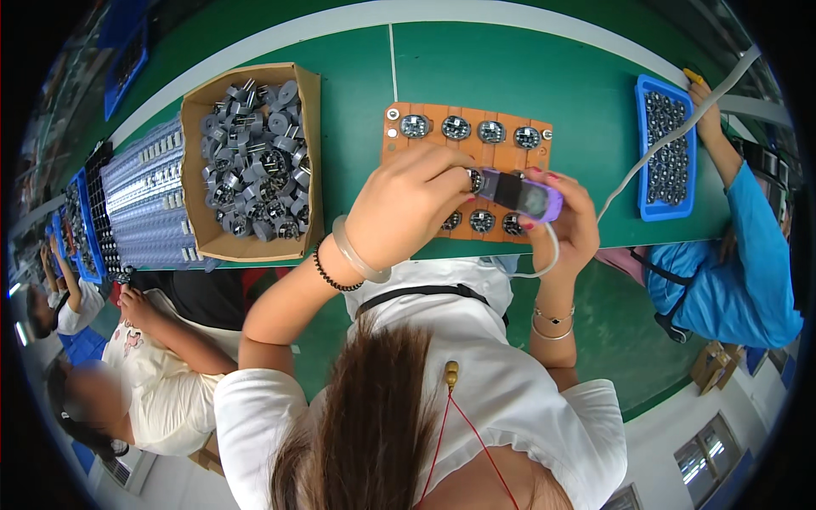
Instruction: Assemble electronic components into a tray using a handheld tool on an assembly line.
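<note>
An orange fixture board [463, 146] lies on the table in front of me, with round black-and-silver circuit parts seated in rows. My right hand [569, 221] is closed around a small purple-and-black handheld device [534, 199] with a pale cable, above the board. The fingers of my left hand [416, 200] are pinched together at the device's black end, on a small round circuit part [475, 180]. Both hands hide some of the board's middle and lower rows. Whether the part touches the device I cannot tell.
A cardboard box [313, 161] of grey cylindrical parts with pins stands at left, beside stacked clear trays [149, 200]. At right is a blue tray [667, 212] of round parts; a pale cable [680, 132] hangs before it. People sit on both sides, one with a hand [707, 119] by the tray.
</note>
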{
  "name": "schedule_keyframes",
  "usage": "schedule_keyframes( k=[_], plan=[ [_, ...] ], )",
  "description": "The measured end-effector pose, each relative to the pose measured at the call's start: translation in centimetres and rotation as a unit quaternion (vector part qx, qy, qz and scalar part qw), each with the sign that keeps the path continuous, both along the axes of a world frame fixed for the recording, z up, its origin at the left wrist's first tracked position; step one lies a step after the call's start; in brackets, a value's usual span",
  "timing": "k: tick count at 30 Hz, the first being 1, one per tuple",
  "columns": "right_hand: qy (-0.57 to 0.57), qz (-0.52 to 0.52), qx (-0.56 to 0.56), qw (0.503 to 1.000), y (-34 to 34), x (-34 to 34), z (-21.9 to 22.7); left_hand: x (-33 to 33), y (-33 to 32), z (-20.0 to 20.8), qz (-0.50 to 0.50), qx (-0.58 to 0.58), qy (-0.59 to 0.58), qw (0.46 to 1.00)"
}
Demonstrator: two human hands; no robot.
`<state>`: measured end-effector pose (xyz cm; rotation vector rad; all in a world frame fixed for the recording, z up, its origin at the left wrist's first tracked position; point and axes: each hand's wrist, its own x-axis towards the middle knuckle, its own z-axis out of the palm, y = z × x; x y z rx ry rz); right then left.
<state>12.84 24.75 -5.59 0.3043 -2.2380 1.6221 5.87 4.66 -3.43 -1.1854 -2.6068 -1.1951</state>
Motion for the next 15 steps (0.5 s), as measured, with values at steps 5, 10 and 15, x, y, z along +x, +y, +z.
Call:
schedule_keyframes(
  k=[5,10,15],
  plan=[
    [0.004,-0.077,-0.07,0.995,0.5,0.0,-0.2,0.9,-0.6,-2.1,0.06,-0.046,0.02,0.997],
    [0.003,-0.037,-0.055,0.998,0.6,-0.2,-0.1,1.7,-2.1,-2.8,0.137,0.011,-0.079,0.987],
    [-0.002,0.013,-0.034,0.999,0.1,-0.5,-0.4,1.4,-3.4,-3.7,0.122,0.033,-0.051,0.991]
  ],
)
